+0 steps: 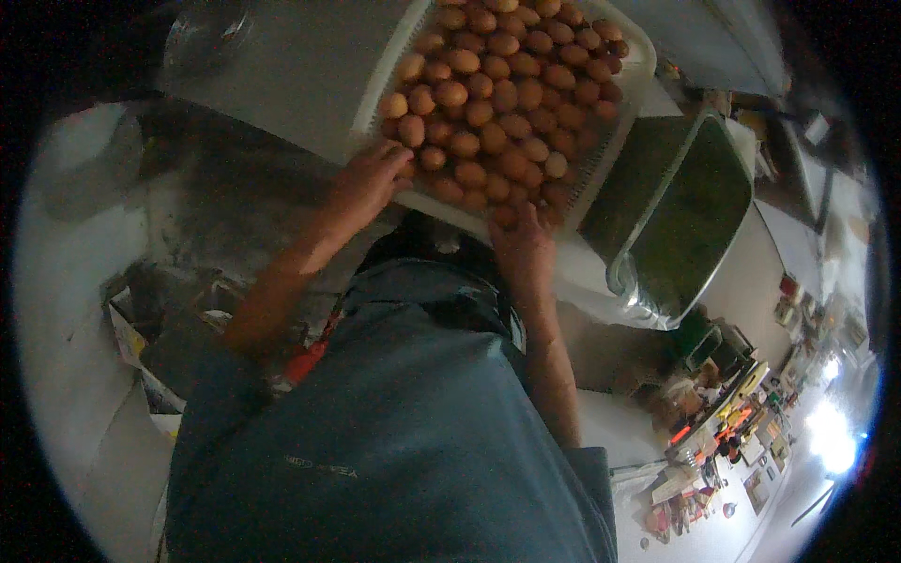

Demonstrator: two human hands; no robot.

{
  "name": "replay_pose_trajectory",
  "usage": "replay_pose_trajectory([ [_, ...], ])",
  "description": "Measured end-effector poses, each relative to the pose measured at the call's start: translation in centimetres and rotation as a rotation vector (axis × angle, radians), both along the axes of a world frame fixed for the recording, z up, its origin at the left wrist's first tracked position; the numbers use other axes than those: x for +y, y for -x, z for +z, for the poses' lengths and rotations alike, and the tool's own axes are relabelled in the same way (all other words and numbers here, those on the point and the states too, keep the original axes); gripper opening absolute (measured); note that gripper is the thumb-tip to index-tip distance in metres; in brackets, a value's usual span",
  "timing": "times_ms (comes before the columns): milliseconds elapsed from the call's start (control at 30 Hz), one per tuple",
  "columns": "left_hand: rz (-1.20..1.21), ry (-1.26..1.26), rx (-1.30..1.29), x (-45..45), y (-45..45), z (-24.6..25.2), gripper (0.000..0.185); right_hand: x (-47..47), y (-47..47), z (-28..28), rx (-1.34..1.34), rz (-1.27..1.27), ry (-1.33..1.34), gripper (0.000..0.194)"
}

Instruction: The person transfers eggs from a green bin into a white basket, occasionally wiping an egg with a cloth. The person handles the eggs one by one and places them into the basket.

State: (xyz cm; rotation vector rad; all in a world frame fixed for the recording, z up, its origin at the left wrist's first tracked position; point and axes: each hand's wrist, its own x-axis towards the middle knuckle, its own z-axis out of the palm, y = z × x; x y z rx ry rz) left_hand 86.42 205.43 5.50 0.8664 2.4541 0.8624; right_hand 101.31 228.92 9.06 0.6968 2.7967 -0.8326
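Observation:
A pale plastic basket [380, 84] with slotted sides stands before me, heaped with brown eggs [496, 98]. My left hand [373, 172] grips its near left corner, the fingers curled over the rim beside the nearest eggs. Over the near rim, further right, lies my right hand [524, 243]. Its fingertips reach inside among the eggs, and the thumb is hard to make out. The basket's far end is cut off by the top of the view.
Right of the basket is a rectangular dark-green container [704, 218] with a pale rim and clear plastic [644, 306] at its near corner. Small items [739, 429] clutter a surface at lower right, near a bright light [834, 433]. An open box [127, 327] sits low on the left.

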Motion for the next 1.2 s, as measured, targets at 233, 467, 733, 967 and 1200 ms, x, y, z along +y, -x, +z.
replay_pose_trajectory([
  [233,0.06,0.005,0.084,-0.1,-0.2,-1.3,0.038,-0.5,-0.1,-0.7,-0.069,0.022,-0.021,0.047],
  [467,-0.018,0.01,0.227,-0.2,-0.7,-0.2,0.035,-0.4,-1.0,-2.0,0.034,0.127,-0.186,0.053],
  [733,0.131,-0.084,-0.014,0.3,0.3,0.5,0.034,-1.0,0.2,0.0,-0.026,0.047,0.019,0.047],
  [967,0.143,-0.026,-0.008,-0.2,0.5,0.8,0.029,-6.2,5.9,-1.4,0.168,0.261,-0.041,0.038],
  [1200,0.155,-0.205,-0.382,-1.0,2.0,-1.7,0.031,-9.8,7.8,-2.7,0.023,0.3,-0.239,0.027],
])
